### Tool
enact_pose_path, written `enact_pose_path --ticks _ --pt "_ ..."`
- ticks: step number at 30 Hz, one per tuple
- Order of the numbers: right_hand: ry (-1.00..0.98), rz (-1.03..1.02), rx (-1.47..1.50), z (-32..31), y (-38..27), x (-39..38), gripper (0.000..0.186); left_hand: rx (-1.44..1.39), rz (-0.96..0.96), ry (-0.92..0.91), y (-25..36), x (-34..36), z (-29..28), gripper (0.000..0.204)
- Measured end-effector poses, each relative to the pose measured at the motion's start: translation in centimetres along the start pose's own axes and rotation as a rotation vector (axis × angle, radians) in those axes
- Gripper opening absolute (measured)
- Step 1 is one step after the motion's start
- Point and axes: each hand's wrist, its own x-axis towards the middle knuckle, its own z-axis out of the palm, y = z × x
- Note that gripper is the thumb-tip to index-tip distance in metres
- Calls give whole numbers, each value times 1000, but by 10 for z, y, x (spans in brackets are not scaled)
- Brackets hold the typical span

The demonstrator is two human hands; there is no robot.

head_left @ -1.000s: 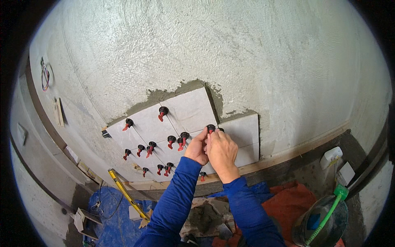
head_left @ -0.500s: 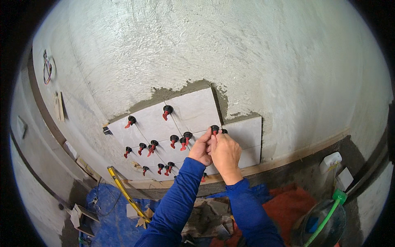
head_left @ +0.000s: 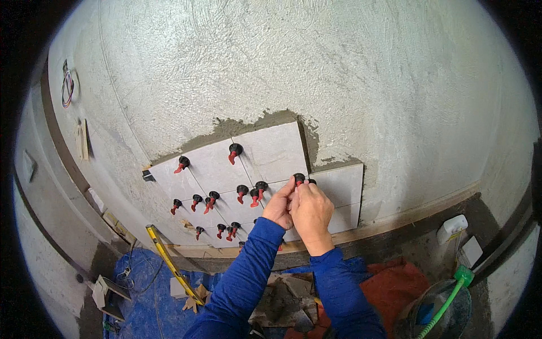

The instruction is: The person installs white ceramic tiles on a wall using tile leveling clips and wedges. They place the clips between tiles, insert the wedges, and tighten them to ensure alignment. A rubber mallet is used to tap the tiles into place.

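Observation:
Light grey tiles (head_left: 271, 150) cover part of a rough plastered wall, with wet mortar (head_left: 257, 122) showing along their upper edges. At a joint near the right end sits a tile leveler (head_left: 298, 178), black-capped with a red handle. My right hand (head_left: 313, 212) is closed around its red handle. From the left, the fingers of my left hand (head_left: 279, 208) pinch the same leveler by its black cap. Another leveler (head_left: 312, 182) is close behind my right fingers, partly hidden. More levelers of this kind, such as one on the upper row (head_left: 235, 152), stick out from the joints leftward.
A yellow spirit level (head_left: 169, 260) leans at lower left above a blue tarp (head_left: 141, 294). A bucket (head_left: 437, 311) with a green-handled brush (head_left: 451, 294) stands at lower right, near a red cloth (head_left: 392, 288). Wires (head_left: 68, 89) hang from the left wall.
The view has shifted slightly, so the wall and tiles appear a little lower and further right. Both hands stay at the same leveler, with only a slight change in the fingers.

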Motion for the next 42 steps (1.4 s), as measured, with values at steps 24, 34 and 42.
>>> enact_pose_path --ticks 24,34,42 --pt "-177 302 182 -9 -2 13 39 -12 -51 -246 7 22 -44 33" --pt "-163 97 -57 -7 -5 4 32 -56 -81 -281 4 13 -28 39" --pt "-103 -14 -155 2 -5 2 17 110 67 -39 -4 -4 3 44"
